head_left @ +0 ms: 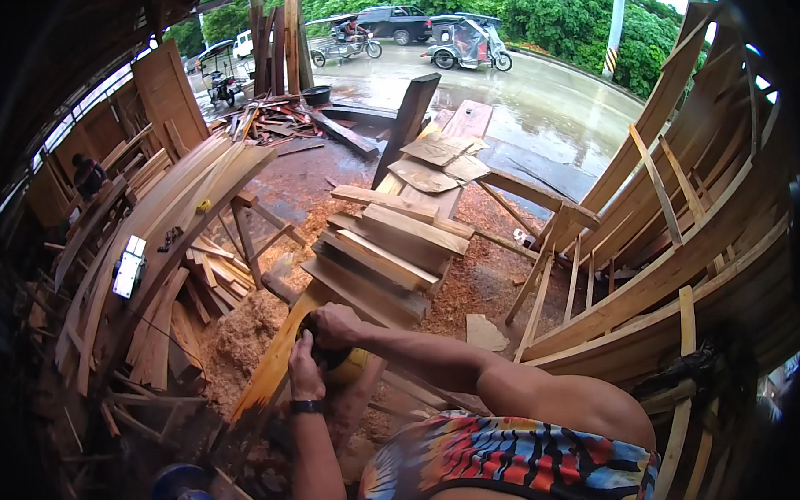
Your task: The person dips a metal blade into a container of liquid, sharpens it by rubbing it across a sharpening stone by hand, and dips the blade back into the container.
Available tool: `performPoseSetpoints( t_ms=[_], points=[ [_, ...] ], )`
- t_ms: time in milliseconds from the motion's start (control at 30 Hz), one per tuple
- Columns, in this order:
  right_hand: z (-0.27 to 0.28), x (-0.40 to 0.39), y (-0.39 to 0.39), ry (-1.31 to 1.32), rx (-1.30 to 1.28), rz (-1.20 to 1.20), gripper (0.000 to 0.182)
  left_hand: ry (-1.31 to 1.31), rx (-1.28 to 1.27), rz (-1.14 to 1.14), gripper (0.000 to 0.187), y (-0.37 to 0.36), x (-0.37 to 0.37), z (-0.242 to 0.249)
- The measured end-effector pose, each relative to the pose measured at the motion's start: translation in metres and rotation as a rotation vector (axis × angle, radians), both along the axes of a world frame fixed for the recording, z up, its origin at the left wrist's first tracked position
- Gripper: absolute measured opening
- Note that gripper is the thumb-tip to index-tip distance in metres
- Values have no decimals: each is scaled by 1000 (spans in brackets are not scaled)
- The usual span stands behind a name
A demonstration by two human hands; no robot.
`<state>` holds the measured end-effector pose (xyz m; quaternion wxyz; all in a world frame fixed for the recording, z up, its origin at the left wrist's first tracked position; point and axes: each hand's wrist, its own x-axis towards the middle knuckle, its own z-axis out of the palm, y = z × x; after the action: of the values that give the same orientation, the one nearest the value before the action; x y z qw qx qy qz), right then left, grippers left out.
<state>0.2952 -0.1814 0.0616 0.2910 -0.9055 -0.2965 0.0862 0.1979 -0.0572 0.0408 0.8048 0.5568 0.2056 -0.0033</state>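
Near the lower middle, my right hand is closed round a dark part at the upper end of a tool with a yellow body. Just left of it, my left hand, with a dark band at the wrist, is raised against the same dark part, its thumb up; what its fingers grip is hidden. Beneath and beside both hands runs an orange-toned wooden board, slanting down to the left. Several planks lie stacked just beyond my hands.
Thin wood pieces rest on a bench further off. Long boards lie at left, with a white device on them. Shavings are heaped on the ground. Timber frames stand at right. A person is far left.
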Motion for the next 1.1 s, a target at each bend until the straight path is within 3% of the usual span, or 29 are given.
performPoseSetpoints(
  t_ms=[133, 333, 433, 600, 667, 933, 1100],
  points=[
    [2, -10, -7, -45, 202, -165, 34, 92, -106, -76, 60, 1, 16, -4],
    [-1, -23, -9, -70, 364, -341, 36, 104, 9, -137, 55, 0, 22, -10],
    [3, -31, -9, -11, 283, -360, 38, 47, -237, -135, 52, -3, 26, -16],
    [-5, -36, -9, -47, 389, -281, 33, -52, -243, -81, 42, -1, 28, -16],
    [-4, -39, -10, -42, 412, -245, 39, -72, -253, -63, 40, 0, 28, -18],
    [-10, -24, -31, 75, 592, 143, 50, -4, -289, -198, 47, 15, 21, -23],
    [0, -25, -42, 130, 579, 186, 47, 40, -278, -226, 49, 10, 17, -12]
  ],
)
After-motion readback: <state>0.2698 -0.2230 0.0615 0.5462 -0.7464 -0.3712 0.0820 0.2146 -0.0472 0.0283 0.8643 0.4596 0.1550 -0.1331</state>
